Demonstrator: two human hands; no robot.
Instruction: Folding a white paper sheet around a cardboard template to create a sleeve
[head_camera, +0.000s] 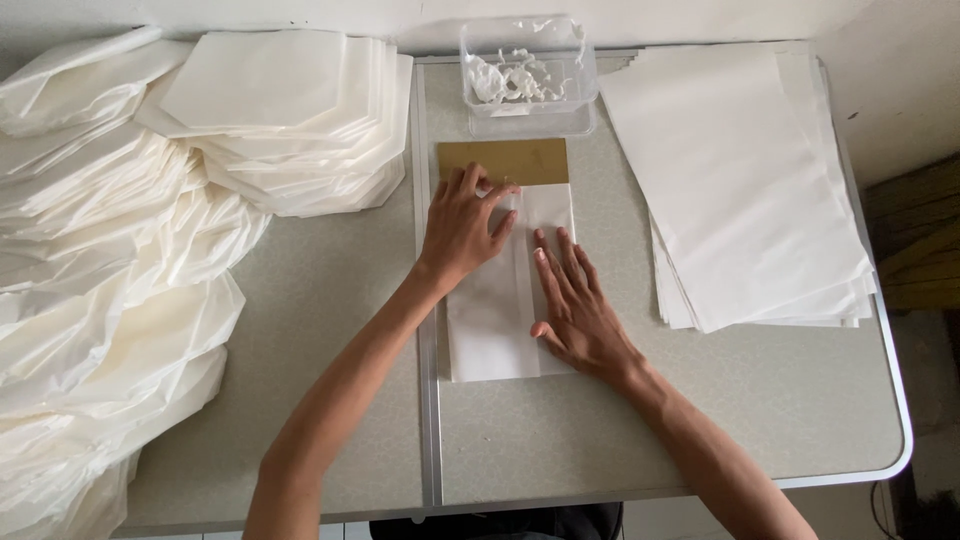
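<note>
Folded white paper (497, 310) is pressed flat on the table (760, 400).
The gold board (503, 160) is mostly hidden beneath it; left hand (463, 228) and right hand (575, 310) are laid open (palms unseen).

A speckled grey desk (760, 400) with a rounded metal rim and a centre seam stands against a pale wall (900, 80) — dark wooden furniture (915, 240) at right — in soft, even light.

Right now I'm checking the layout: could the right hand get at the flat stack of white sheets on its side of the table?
Probably yes: the right hand lies flat on the folded paper, and bare tabletop separates it from the sheet stack, nothing between.
</note>
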